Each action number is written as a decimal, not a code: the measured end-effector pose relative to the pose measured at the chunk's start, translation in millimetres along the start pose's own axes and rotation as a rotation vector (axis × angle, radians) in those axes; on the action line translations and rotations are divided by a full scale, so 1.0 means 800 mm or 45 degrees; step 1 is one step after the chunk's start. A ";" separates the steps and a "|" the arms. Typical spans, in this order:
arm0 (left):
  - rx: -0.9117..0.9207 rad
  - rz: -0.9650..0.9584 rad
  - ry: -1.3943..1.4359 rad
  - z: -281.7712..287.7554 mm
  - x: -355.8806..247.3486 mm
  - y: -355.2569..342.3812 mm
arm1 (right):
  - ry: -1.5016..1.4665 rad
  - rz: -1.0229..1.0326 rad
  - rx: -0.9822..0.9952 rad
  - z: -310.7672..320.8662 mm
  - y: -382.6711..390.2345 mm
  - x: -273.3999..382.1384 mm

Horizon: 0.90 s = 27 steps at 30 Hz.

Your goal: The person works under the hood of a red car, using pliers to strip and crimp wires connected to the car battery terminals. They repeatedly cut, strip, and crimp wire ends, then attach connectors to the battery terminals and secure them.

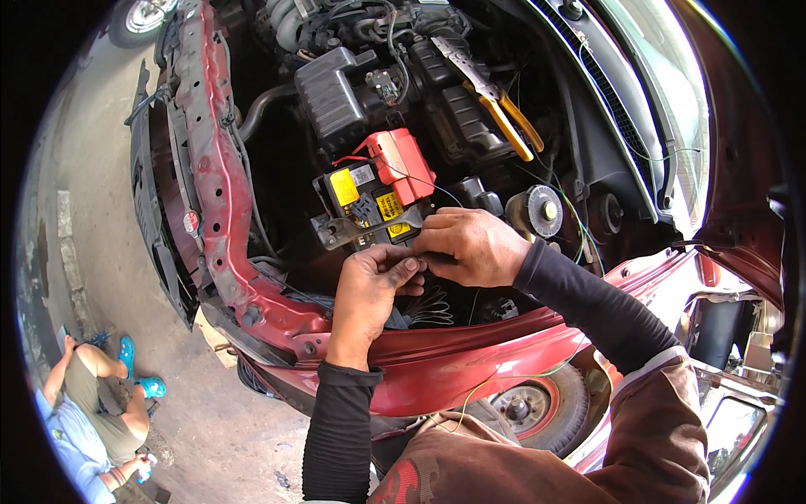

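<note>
Watching the head view from my desk, I saw both bare hands bunched together over the engine bay, just at the near edge of the black car battery (pixel 369 210) with its yellow labels. The left hand (pixel 374 290) had its thumb and fingers pressed together on something small and dark. I couldn't tell what it was, maybe a wire end. The right hand (pixel 474 248) was curled knuckles-up, fingertips touching the battery's near edge and meeting the left hand's fingertips. What it gripped was hidden under its own fingers.

The red plastic terminal cover (pixel 403 164) was flipped open at the battery's far end, so I'd guess the risk was bare metal bridging a terminal to the red body frame (pixel 227 210), or a finger slipping off the small piece and dropping it down into the dark bay. Thin green and yellow wires (pixel 579 227) trailed loose past the right wrist and could've snagged on the black sleeve.

The battery sat roughly mid-bay, long axis running from the near-left toward the far-right, the red cover end pointing toward the yellow-handled pliers (pixel 504 113) lying on the black engine cover.
</note>
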<state>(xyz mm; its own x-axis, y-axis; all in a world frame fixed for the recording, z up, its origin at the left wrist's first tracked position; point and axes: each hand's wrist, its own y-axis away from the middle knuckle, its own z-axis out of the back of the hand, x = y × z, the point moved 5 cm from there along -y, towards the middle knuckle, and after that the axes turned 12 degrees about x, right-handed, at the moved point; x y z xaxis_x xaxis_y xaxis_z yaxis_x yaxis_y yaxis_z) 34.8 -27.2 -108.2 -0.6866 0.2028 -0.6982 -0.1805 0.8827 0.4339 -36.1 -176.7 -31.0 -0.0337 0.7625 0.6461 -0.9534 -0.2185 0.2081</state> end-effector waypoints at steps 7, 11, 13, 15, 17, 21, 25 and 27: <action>0.003 -0.032 -0.135 -0.007 -0.004 -0.002 | -0.270 -0.446 0.206 0.002 -0.001 -0.016; 0.012 -0.017 -0.205 -0.009 -0.003 -0.001 | -0.316 -0.555 0.320 0.004 -0.001 -0.019; 0.014 0.005 -0.141 -0.006 -0.002 -0.001 | -0.333 -0.551 0.238 0.008 0.004 -0.018; 0.022 0.014 -0.068 -0.003 -0.002 0.000 | -0.237 -0.456 0.181 0.010 0.009 -0.012; 0.040 0.039 0.011 -0.003 0.000 0.000 | -0.041 -0.142 0.033 0.012 0.013 0.004; 0.068 0.067 0.000 -0.002 0.001 -0.001 | 0.277 0.072 0.090 0.000 0.018 0.010; 0.056 0.074 -0.019 -0.001 0.000 0.000 | 0.315 0.123 0.078 -0.006 0.018 0.008; 0.049 0.041 -0.053 -0.003 -0.002 -0.001 | 0.204 0.095 0.039 -0.004 0.016 0.004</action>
<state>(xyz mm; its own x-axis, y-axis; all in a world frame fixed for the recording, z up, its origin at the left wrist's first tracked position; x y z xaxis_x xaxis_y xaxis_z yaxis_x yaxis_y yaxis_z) 34.7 -29.1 -105.9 -0.6618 0.2482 -0.7074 -0.1311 0.8908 0.4352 -49.6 -174.8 -28.7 -0.1535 0.8305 0.5355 -0.9370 -0.2944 0.1881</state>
